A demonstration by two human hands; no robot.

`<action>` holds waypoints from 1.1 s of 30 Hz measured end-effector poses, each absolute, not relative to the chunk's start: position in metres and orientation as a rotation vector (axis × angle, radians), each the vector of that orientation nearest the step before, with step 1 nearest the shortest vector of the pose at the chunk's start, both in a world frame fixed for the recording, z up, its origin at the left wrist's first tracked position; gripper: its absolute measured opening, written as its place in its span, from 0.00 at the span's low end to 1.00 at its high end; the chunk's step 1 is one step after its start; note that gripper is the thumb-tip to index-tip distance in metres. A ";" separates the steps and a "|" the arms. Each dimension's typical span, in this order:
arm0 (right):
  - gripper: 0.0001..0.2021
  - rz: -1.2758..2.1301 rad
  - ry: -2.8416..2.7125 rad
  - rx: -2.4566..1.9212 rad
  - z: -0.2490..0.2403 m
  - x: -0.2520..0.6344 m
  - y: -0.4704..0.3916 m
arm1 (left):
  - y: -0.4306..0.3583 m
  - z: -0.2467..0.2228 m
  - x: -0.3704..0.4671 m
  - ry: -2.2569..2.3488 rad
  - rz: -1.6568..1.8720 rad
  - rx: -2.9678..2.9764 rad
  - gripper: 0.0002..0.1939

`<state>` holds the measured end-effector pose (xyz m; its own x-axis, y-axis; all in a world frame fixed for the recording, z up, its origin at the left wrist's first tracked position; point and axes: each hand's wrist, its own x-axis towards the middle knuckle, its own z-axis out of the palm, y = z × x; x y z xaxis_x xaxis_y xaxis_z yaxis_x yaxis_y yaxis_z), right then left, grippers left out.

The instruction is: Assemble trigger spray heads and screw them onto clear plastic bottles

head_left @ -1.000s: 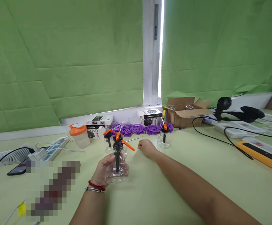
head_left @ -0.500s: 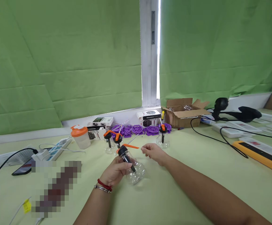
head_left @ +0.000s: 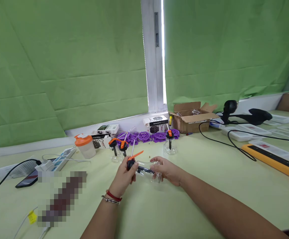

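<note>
A clear bottle (head_left: pixel 148 170) with a black cap and an orange lever lies on its side in the air between my hands. My left hand (head_left: pixel 124 172) is closed round its black cap end. My right hand (head_left: pixel 168 170) has its fingers curved round the wide clear base. A black tube shows inside the bottle. Behind my left hand stand two similar small bottles (head_left: pixel 113 149) with orange and black tops. Another such bottle (head_left: pixel 170 146) stands upright beyond my right hand.
Purple plastic parts (head_left: pixel 144 136), small printed boxes (head_left: pixel 155 124) and an open cardboard box (head_left: pixel 192 122) line the back. An orange-lidded cup (head_left: pixel 86 146) and power strip (head_left: pixel 64 158) are left. Black cables and a yellow-black bar (head_left: pixel 273 162) lie right.
The bottle has turned from tilted to nearly level. My right hand, earlier apart from it near the orange lever, has moved down onto its base. The view has shifted slightly.
</note>
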<state>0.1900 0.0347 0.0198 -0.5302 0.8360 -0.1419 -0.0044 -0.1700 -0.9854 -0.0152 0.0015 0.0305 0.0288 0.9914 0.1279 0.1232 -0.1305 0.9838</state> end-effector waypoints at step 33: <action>0.30 0.844 -2.035 -0.678 0.031 0.212 0.007 | -0.009 0.032 0.005 1.308 1.679 1.344 0.17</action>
